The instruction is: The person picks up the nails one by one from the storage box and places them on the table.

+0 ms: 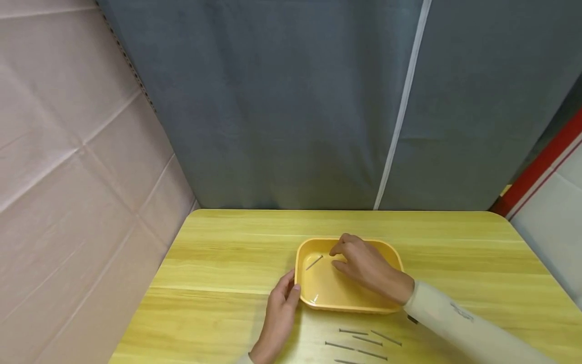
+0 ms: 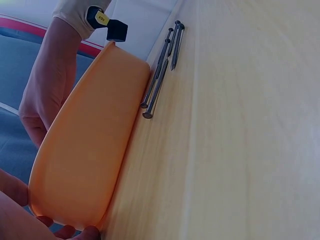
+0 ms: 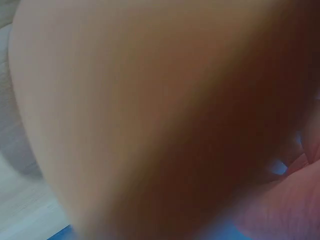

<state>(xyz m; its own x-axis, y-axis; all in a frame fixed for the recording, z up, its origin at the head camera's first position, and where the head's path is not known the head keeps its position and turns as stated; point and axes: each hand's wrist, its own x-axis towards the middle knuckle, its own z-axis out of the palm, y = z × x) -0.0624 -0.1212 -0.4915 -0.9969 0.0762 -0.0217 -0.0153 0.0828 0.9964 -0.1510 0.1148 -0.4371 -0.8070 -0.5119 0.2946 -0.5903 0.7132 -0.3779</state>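
A yellow plastic tray (image 1: 350, 307) sits on the table. My left hand (image 1: 279, 308) grips its left end, thumb by the rim and fingers round the outer wall; in the left wrist view those fingertips (image 2: 90, 233) reach around the tray's end (image 2: 75, 200). Over the inside of the tray is my right hand (image 1: 364, 260), thumb and forefinger apart with nothing between them. One nail (image 1: 314, 262) lies on the tray floor, left of the right fingertips. The right wrist view is mostly a blurred tray wall (image 3: 90, 100), with part of the right hand (image 3: 287, 202) at its lower right.
Several loose nails (image 1: 354, 332) lie on the wooden table (image 1: 218, 283) in front of the tray, near the right forearm. A grey curtain (image 1: 291, 126) hangs along the far edge, and a pale sheet (image 1: 82, 202) covers the left side.
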